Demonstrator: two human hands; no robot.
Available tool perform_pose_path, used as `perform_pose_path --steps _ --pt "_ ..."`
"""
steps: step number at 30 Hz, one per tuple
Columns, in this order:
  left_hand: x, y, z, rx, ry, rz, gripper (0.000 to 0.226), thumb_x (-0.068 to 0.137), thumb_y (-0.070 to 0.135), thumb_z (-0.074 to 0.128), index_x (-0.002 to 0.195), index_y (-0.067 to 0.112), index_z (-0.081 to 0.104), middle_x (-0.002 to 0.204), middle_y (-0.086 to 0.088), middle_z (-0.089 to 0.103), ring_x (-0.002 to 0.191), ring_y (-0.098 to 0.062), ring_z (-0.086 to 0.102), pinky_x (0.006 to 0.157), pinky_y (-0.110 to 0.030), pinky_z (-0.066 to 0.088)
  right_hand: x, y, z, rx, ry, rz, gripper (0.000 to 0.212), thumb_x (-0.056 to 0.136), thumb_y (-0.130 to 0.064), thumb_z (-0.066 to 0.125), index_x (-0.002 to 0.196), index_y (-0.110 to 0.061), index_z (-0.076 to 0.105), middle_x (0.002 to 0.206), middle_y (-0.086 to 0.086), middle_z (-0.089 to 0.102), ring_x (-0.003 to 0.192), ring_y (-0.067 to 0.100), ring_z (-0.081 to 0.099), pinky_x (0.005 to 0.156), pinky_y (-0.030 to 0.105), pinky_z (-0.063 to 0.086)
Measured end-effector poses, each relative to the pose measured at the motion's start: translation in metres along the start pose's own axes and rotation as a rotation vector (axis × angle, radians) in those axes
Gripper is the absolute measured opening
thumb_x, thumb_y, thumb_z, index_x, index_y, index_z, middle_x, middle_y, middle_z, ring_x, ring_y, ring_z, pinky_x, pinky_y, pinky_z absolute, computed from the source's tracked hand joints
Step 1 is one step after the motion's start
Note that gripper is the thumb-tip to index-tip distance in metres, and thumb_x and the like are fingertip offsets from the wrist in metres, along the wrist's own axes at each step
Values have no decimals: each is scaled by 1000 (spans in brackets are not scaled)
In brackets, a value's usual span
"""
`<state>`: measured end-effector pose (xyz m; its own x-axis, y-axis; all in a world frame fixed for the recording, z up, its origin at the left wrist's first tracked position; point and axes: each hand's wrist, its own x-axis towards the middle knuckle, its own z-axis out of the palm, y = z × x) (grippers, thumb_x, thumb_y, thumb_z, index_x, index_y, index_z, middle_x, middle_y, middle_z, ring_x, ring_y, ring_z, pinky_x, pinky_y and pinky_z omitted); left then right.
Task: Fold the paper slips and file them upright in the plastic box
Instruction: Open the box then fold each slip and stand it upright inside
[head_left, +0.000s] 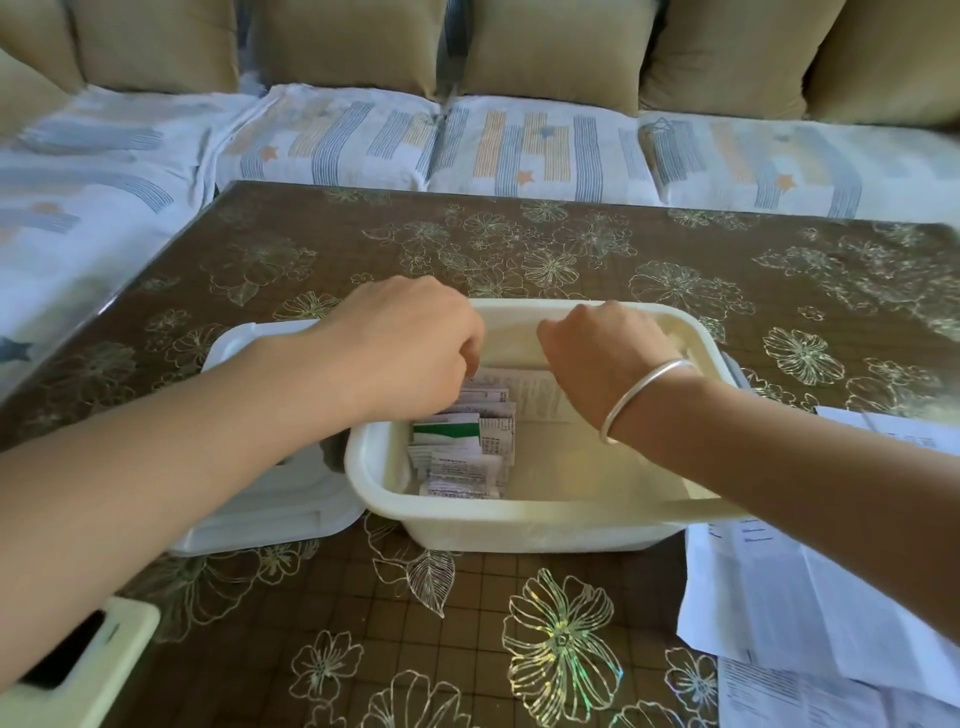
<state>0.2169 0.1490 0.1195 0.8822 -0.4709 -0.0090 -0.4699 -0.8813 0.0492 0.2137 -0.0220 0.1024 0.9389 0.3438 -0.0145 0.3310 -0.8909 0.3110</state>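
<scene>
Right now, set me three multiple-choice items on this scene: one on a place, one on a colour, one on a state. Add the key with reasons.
1. Where in the plastic box do the folded slips stand?
A. Along its right side
B. In its left part
C. Spread over the whole floor

2. What colour is the bracelet by the right hand?
A. Red
B. Black
C. Silver

3. How is the lid?
A. Off, lying on the table left of the box
B. Closed on the box
C. Leaning upright inside the box

Key: 1 B, the slips are bunched at the left, and the near right floor shows bare. 2 C, the band shines metallic silver. 3 A, the box is open and the white lid lies flat beside it.
</scene>
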Motion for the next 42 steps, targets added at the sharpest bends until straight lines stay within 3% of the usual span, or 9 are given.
perform_pose_path --steps 5,9,13,17,21,25,30,35,42 --pt "-12 4 2 -142 27 14 36 85 9 45 85 35 70 85 12 65 72 -8 60 67 -31 47 -3 17 13 350 -34 124 30 90 -9 49 103 -29 67 104 0 68 91 25 63 76 30 51" --pt "-27 33 -4 -288 116 31 36 90 8 47 89 32 73 79 16 68 60 -6 62 57 -8 35 -36 33 -1 552 100 141 23 92 -14 53 100 -28 70 102 -7 71 90 15 65 86 30 51" --pt "-51 79 -8 -389 328 131 32 88 13 47 86 31 73 90 14 71 84 -8 63 78 -29 50 -102 38 -14 849 409 204 13 87 -14 65 90 -25 71 79 -16 67 71 5 63 73 19 50" --pt "-75 129 18 -552 303 226 28 88 8 52 86 26 72 88 15 70 81 -5 63 75 -32 52 -173 31 14 1048 531 356 19 85 -9 67 81 -28 66 67 -14 64 63 12 60 59 18 48" --pt "-102 164 75 -590 106 247 26 92 11 51 94 28 71 94 17 67 78 1 53 71 -14 40 -236 17 73 963 411 532 20 83 -10 70 77 -29 65 64 -15 63 62 1 58 56 8 42" --pt "-127 178 114 -554 5 351 26 95 26 55 120 30 63 126 18 59 118 4 48 107 -18 36 -280 5 103 763 370 523 17 81 -9 74 85 -24 68 77 -18 67 60 -8 56 56 1 38" --pt "-148 191 138 -343 -50 486 70 92 50 57 152 25 31 159 13 21 147 -1 16 121 -26 2 -308 -16 123 594 223 429 41 84 -49 63 118 -27 66 128 -9 62 118 11 59 97 37 50" --pt "-157 189 142 -246 218 536 58 73 40 79 122 15 63 116 1 70 108 -11 66 101 -34 48 -319 -33 125 659 231 302 71 78 -77 45 128 -28 59 141 -11 49 134 5 41 112 36 33" --pt "-184 177 147 -298 477 512 10 93 20 62 87 16 70 77 8 71 66 -10 65 73 -32 53 -322 -51 123 690 297 234 77 70 -76 52 130 -28 56 135 -14 55 126 2 47 107 32 37"
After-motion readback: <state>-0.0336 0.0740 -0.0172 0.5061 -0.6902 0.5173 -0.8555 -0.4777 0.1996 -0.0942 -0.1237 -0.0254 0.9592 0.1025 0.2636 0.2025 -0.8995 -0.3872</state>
